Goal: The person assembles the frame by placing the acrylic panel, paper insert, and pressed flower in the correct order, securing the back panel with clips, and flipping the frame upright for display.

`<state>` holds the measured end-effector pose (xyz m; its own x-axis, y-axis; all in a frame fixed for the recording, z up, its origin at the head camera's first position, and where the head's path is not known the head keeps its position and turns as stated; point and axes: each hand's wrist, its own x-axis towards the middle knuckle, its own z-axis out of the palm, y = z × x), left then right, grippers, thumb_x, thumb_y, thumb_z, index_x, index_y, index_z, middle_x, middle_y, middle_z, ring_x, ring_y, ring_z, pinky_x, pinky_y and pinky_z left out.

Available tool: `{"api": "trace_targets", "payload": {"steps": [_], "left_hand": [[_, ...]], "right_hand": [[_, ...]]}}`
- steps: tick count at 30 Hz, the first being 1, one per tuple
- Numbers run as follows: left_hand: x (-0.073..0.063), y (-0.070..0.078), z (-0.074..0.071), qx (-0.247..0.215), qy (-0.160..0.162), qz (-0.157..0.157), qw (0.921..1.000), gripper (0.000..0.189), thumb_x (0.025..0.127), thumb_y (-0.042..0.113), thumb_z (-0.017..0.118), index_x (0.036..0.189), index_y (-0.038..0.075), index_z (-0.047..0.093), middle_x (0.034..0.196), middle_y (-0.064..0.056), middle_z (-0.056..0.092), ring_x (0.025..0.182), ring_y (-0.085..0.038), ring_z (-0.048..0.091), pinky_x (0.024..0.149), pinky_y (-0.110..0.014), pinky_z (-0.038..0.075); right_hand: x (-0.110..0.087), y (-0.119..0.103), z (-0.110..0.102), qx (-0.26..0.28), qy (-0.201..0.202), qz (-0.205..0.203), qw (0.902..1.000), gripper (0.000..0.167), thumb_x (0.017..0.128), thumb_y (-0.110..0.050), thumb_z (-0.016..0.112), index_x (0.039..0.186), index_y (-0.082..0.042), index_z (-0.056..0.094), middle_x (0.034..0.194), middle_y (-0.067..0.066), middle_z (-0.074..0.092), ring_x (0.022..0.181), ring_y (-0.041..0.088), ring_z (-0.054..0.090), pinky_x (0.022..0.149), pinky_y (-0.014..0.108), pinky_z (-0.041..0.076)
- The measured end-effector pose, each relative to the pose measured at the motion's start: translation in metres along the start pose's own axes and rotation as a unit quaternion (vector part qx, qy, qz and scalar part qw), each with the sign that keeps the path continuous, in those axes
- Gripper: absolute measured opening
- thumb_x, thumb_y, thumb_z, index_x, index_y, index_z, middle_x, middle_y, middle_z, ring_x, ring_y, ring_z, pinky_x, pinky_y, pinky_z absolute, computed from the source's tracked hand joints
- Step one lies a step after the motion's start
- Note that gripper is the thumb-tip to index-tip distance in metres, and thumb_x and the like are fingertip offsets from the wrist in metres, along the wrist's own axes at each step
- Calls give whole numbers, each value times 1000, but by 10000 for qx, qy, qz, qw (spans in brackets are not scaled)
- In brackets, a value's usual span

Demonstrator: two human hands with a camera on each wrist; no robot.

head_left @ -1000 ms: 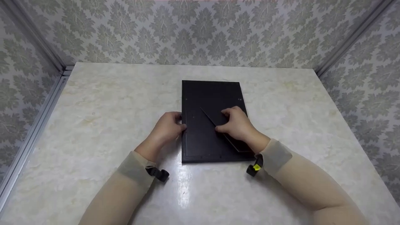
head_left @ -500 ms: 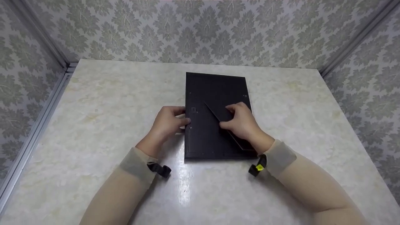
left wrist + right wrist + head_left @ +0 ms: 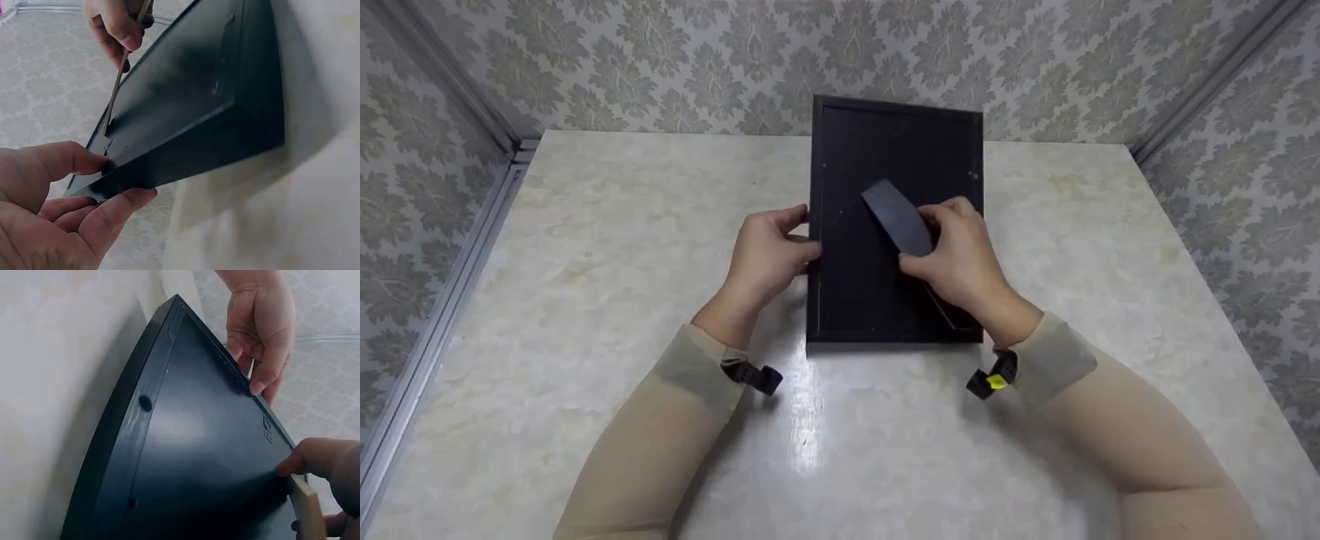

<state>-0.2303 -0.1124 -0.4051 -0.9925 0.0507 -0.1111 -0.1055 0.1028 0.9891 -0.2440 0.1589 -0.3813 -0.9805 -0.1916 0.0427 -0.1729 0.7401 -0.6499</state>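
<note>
A black picture frame [image 3: 877, 142], its back side up, is tilted off the table with the far end raised. On the left, my left hand [image 3: 765, 251] holds the frame's side edge, thumb on the back and fingers underneath. My right hand [image 3: 964, 251] pinches the frame's dark stand leg [image 3: 896, 217] between thumb and fingers; the leg is swung out from the back panel. Seen from the right wrist, the leg's pale brown edge [image 3: 308, 503] shows beside the fingers. The frame's front face is hidden.
The frame is over a pale marbled table [image 3: 607, 247]. Patterned wallpaper [image 3: 697, 67] rises behind it and at both sides, with metal rails [image 3: 472, 97] at the corners. Each wrist wears a small black camera [image 3: 754, 376].
Both hands have moved away from me with the frame, and its far end has tilted up. The stand leg's broad face has come into view in the right hand.
</note>
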Motion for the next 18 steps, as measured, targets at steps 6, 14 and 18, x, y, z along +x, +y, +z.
{"api": "trace_targets", "payload": {"steps": [6, 14, 18], "left_hand": [[3, 18, 0, 449, 188, 350, 9982, 66, 96, -7, 69, 161, 1, 59, 149, -10, 77, 117, -22, 82, 87, -27, 71], [11, 23, 0, 682, 634, 1019, 9904, 67, 91, -4, 71, 157, 4, 65, 142, -7, 79, 115, -19, 79, 86, -24, 68], [14, 22, 1, 478, 900, 1351, 9856, 65, 91, -4, 73, 155, 5, 68, 140, -8, 79, 117, -21, 78, 86, -24, 68]], "right_hand": [[-2, -13, -10, 81, 392, -281, 9988, 71, 90, -16, 88, 155, 2, 63, 144, 19, 54, 133, 37, 51, 120, 50, 49], [-12, -28, -14, -91, 884, -564, 9944, 75, 94, -18, 91, 160, -1, 59, 146, 16, 51, 138, 36, 44, 123, 49, 44], [-16, -30, -13, -71, 1134, -969, 9888, 80, 96, -16, 92, 164, 1, 55, 148, 17, 51, 135, 37, 43, 122, 48, 41]]}}
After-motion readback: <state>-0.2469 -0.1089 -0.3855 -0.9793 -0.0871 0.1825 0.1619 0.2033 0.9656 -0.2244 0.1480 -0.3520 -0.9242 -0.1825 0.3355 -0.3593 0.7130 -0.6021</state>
